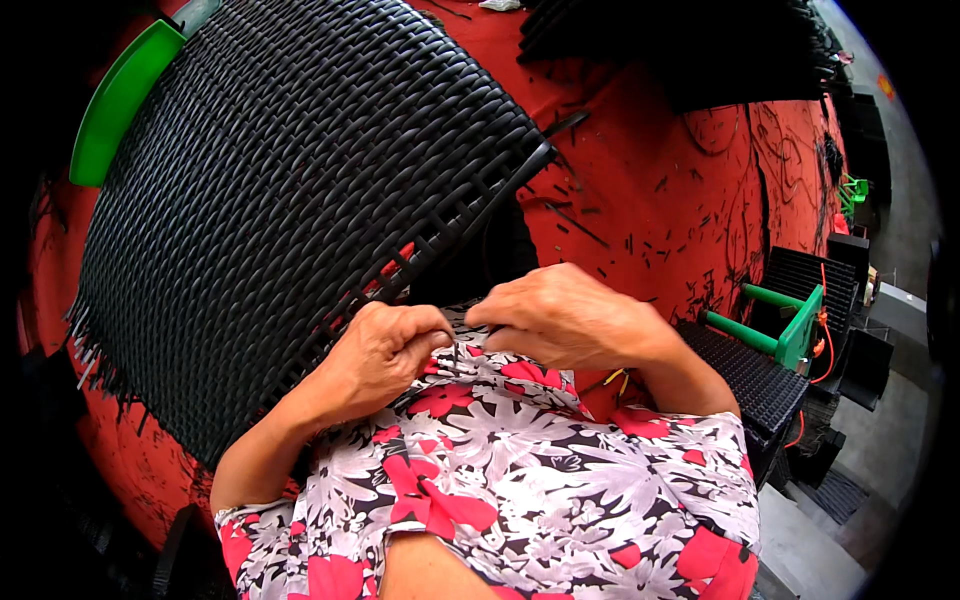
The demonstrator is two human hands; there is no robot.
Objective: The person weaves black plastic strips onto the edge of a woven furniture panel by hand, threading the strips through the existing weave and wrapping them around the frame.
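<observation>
A large black woven panel [300, 170] leans across the left, its near edge showing open gaps between the strips. My left hand [385, 355] is closed in a pinch beside that edge, thumb against the curled fingers. A thin dark end seems to show at its fingertips, too small to name. Level with it and a short gap away, my right hand [560, 315] is also closed, fingers curled towards the left hand. Whatever it grips, if anything, is hidden. Both hands are just above my flowered garment [540, 470].
Red sheeting [640, 190] covers the floor, strewn with black strip scraps. A green plastic piece [120, 110] shows behind the panel. At right are a green metal frame [795, 335] with an orange cord [827, 350] and black woven pieces [735, 375]. Another dark panel [690, 50] lies at the back.
</observation>
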